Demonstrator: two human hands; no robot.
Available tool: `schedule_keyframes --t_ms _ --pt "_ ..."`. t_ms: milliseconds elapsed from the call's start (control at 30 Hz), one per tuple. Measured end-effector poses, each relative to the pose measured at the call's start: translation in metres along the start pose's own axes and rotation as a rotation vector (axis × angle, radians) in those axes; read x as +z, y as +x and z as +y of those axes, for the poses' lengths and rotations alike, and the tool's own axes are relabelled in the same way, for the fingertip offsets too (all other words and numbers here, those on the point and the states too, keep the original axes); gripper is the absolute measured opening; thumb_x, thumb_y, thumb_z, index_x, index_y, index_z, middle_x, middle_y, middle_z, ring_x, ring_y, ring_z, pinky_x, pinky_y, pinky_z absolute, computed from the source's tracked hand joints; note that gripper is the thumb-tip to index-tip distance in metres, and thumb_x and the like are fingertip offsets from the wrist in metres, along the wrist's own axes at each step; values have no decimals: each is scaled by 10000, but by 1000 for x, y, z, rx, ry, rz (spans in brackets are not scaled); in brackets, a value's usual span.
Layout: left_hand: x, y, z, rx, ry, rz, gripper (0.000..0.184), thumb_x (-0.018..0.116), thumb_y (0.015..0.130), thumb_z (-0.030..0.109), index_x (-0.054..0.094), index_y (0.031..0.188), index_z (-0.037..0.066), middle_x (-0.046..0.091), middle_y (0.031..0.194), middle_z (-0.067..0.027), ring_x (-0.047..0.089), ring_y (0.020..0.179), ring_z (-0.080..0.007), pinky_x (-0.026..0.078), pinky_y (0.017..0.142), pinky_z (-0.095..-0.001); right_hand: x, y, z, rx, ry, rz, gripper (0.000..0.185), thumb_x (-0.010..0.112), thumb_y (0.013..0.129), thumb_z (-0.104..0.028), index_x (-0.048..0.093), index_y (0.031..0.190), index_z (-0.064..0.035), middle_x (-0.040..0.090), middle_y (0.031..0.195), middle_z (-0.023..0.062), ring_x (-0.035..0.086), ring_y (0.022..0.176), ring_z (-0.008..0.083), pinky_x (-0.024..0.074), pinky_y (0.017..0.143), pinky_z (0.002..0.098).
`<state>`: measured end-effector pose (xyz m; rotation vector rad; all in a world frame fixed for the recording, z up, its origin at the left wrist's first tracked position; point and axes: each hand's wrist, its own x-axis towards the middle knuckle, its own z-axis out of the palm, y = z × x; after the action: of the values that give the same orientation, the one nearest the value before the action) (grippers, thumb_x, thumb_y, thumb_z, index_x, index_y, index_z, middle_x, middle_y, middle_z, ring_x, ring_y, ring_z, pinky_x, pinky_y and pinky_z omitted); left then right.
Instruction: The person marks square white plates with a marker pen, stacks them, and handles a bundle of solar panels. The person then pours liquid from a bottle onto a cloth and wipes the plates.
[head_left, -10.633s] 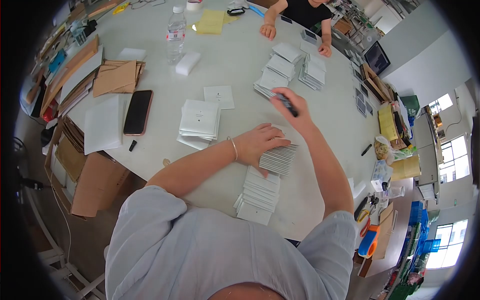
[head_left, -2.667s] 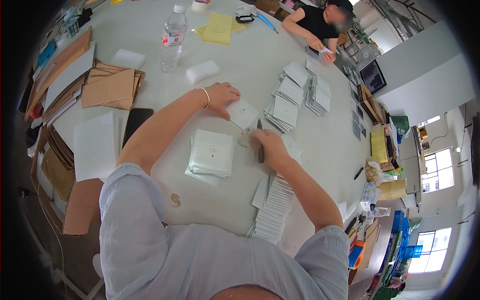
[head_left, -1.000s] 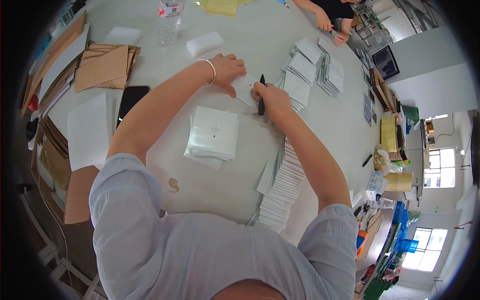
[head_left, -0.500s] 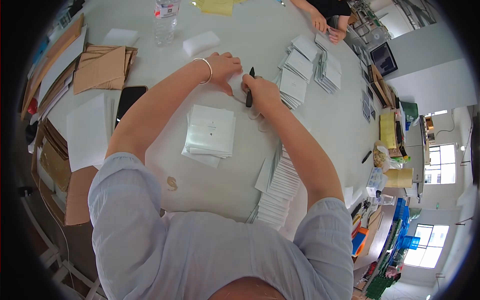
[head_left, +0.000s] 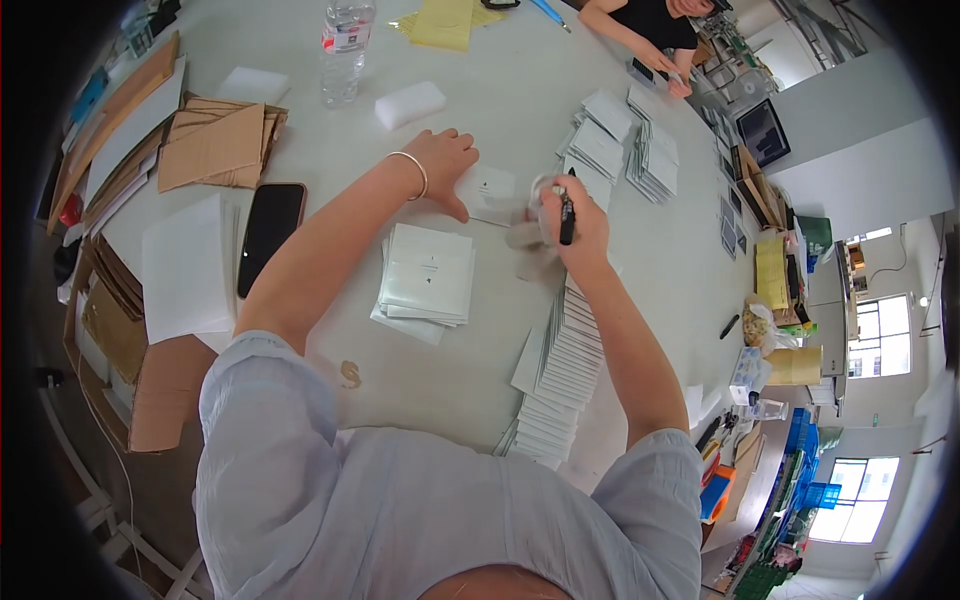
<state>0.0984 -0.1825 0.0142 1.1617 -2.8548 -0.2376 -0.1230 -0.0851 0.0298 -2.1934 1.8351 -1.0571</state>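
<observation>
My left hand (head_left: 443, 172) lies with spread fingers at the left edge of a flat white card (head_left: 491, 194) with small print. Right of that card, my right hand (head_left: 580, 222) is closed round a black marker (head_left: 567, 212); a pale, blurred cloth-like thing (head_left: 538, 240) hangs from its fingers. Nearer my body sits a squared pile of white cards (head_left: 430, 272). A long fanned row of cards (head_left: 562, 375) runs below my right forearm. Beyond my right hand are overlapping card piles (head_left: 597, 148), with another pile (head_left: 653, 158) beside them.
A phone (head_left: 271, 237), white sheets (head_left: 188, 270) and cardboard pieces (head_left: 215, 146) lie at the left. Farther back stand a water bottle (head_left: 346, 55) and a white foam block (head_left: 410, 104). A co-worker (head_left: 655, 35) sits across the table. Another black marker (head_left: 729, 326) lies right.
Over the last half second, my right hand moved right, away from the card, with the marker and pale thing. Earlier, my left hand left the fanned cards for the single card.
</observation>
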Motion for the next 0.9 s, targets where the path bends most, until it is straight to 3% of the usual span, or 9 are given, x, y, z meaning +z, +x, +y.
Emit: schedule_keyframes --t_ms 133,233,300,333,467,633,900 --pt "0 -7 3 -64 -23 38 732 801 538 510 559 1070 70 512 1077 -81 478 1075 -253 419 863 -395 20 10 6 150 364 6 217 639 844 -243 558 989 -104 601 714 86 578 635 255 450 573 337" --pt "8 -12 1 -65 -53 131 749 800 534 515 572 1111 96 510 1080 -79 479 1078 -247 406 877 -398 31 12 4 50 190 -57 273 693 798 -223 556 997 -98 599 722 110 573 661 281 456 620 357" --pt "7 -13 1 -84 -62 99 746 797 534 518 581 1117 106 508 1081 -78 476 1079 -246 398 885 -399 39 12 9 -301 -14 13 311 728 752 -215 561 992 -111 601 734 112 570 720 312 457 638 380" --pt "7 -13 2 -101 -70 66 743 795 534 520 589 1123 116 506 1083 -78 472 1079 -244 390 894 -400 40 9 6 -244 -15 -96 282 733 729 -202 569 944 -123 595 745 111 557 778 338 452 648 407" --pt "9 -14 2 -121 -92 90 717 791 536 522 603 1086 102 502 1082 -78 457 1089 -244 379 903 -402 47 0 2 -240 -122 -221 176 706 743 -161 557 836 -145 535 720 106 540 723 323 430 593 419" --pt "12 -12 4 -125 -92 100 702 782 541 525 603 1049 75 500 1073 -84 439 1097 -250 368 910 -400 51 13 10 -127 -142 -273 141 692 755 -143 558 794 -120 519 703 117 531 680 323 424 580 417" --pt "16 -14 1 -93 -114 133 677 773 552 530 602 1022 73 497 1073 -85 415 1106 -248 333 928 -395 50 19 7 -144 -255 -332 88 644 755 -146 584 791 -92 564 739 154 568 737 343 452 629 431"
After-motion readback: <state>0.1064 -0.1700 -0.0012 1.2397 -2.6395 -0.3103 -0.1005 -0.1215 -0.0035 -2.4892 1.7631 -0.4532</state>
